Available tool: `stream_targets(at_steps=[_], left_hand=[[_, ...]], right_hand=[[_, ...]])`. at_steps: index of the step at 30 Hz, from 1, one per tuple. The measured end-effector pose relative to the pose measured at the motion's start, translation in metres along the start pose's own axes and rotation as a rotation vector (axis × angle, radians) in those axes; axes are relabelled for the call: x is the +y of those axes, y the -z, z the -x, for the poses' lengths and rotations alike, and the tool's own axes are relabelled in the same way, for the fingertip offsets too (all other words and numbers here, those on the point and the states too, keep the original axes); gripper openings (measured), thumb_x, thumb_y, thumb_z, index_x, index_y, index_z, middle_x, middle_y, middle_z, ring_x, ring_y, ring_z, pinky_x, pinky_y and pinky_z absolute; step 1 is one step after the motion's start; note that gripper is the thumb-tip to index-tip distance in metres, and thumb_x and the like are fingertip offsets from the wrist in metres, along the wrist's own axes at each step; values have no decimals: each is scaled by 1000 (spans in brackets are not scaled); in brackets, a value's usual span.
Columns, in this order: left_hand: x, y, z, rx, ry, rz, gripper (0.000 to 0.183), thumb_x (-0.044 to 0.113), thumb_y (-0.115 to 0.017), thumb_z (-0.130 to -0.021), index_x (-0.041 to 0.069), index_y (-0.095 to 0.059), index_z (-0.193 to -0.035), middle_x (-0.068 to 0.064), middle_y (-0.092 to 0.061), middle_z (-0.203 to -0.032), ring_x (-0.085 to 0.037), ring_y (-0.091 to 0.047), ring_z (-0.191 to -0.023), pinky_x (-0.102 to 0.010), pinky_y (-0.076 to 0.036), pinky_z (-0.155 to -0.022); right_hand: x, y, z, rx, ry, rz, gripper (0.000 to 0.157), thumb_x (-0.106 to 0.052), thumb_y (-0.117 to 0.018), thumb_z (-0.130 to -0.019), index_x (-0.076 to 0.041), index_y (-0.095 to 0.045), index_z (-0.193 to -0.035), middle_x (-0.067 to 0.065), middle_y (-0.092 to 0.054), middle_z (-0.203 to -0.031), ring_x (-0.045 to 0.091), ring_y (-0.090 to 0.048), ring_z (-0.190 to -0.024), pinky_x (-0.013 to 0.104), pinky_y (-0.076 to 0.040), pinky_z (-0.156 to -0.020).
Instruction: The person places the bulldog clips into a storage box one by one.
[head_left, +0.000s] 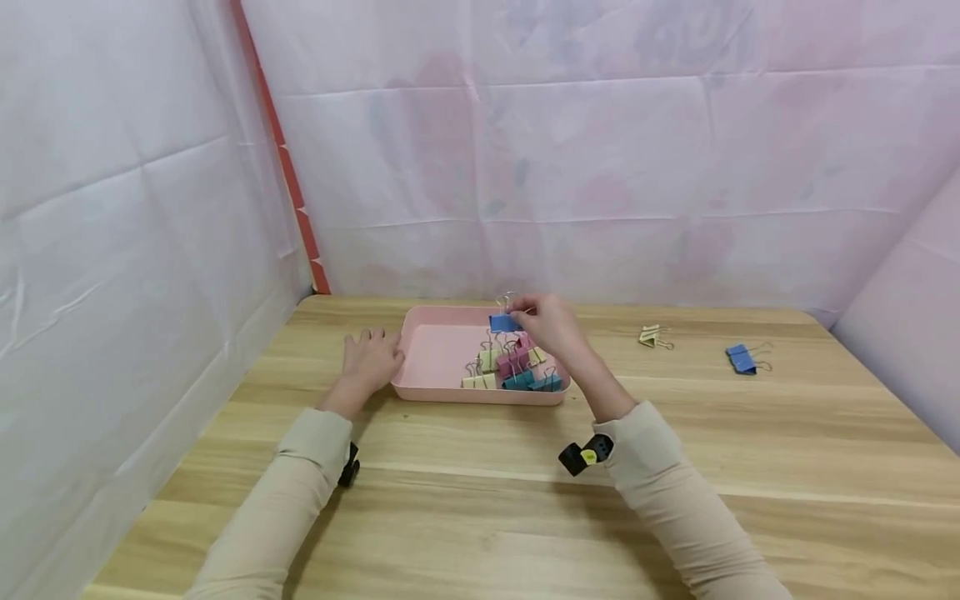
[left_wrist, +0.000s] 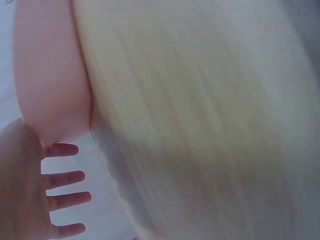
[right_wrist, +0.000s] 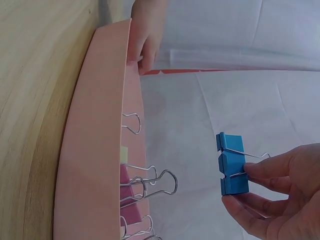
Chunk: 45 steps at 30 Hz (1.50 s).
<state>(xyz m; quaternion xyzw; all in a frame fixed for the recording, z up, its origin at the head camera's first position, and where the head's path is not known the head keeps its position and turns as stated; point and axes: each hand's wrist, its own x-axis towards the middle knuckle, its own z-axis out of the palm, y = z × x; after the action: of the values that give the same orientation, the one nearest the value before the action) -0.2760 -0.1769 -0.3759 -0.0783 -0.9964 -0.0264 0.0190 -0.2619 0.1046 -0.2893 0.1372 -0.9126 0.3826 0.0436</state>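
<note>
Over the far right part of the pink tray (head_left: 442,396), my right hand (head_left: 551,327) pinches a blue binder clip (head_left: 504,322) by its edge. The right wrist view shows this clip (right_wrist: 233,165) held between the thumb and fingers, apart from the tray. My left hand (head_left: 369,360) rests against the tray's left side, fingers spread and straight. Inside the tray's right half lie several binder clips: pale yellow (head_left: 480,382), magenta (head_left: 513,362) and teal (head_left: 546,382), their wire handles sticking up. In the left wrist view the tray wall (left_wrist: 52,75) touches my left hand (left_wrist: 22,190).
A pale yellow binder clip (head_left: 651,336) and a blue binder clip (head_left: 741,359) lie on the wooden table (head_left: 480,517) right of the tray. Pale cloth (head_left: 600,167) hangs behind the table and along both sides.
</note>
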Motion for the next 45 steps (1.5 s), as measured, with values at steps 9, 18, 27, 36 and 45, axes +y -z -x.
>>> stream_targets(at_steps=[9, 18, 27, 36, 45], left_hand=[[2, 4, 1, 16, -29, -94, 39, 29, -40, -95, 10, -52, -127, -20, -48, -122, -40, -40, -116, -62, -24, -92], [6, 6, 0, 27, -17, -158, 37, 30, -40, -95, 12, -53, -125, -19, -48, -121, -39, -40, -117, -61, -24, -93], [8, 6, -1, 3, -7, -202, 38, 31, -39, -96, 13, -51, -128, -20, -47, -123, -39, -39, -118, -61, -23, -94], [11, 8, 1, 5, 3, -195, 39, 31, -39, -96, 13, -51, -129, -19, -46, -123, -38, -38, -118, -61, -23, -93], [11, 8, 1, 16, 0, -197, 37, 31, -38, -96, 12, -51, -126, -19, -47, -121, -38, -39, -117, -61, -24, -92]], right_hand=[[0, 1, -1, 0, 21, 1, 16, -8, -55, -91, 0, -67, -97, 14, -64, -97, 25, -58, -86, 37, -48, -76], [-2, 1, -2, 6, 20, -6, 16, -9, -55, -91, -1, -67, -98, 13, -64, -98, 25, -57, -86, 37, -48, -77], [-6, -4, -3, -3, 16, -38, 15, -8, -56, -91, -1, -68, -96, 12, -64, -97, 23, -57, -84, 34, -48, -72], [-7, -7, -6, 8, 38, -9, 14, -7, -57, -90, 0, -69, -94, 13, -65, -96, 24, -59, -84, 34, -49, -70], [-9, -11, -7, -6, 30, -9, 16, -9, -57, -91, -1, -69, -97, 13, -65, -98, 23, -58, -80, 31, -50, -65]])
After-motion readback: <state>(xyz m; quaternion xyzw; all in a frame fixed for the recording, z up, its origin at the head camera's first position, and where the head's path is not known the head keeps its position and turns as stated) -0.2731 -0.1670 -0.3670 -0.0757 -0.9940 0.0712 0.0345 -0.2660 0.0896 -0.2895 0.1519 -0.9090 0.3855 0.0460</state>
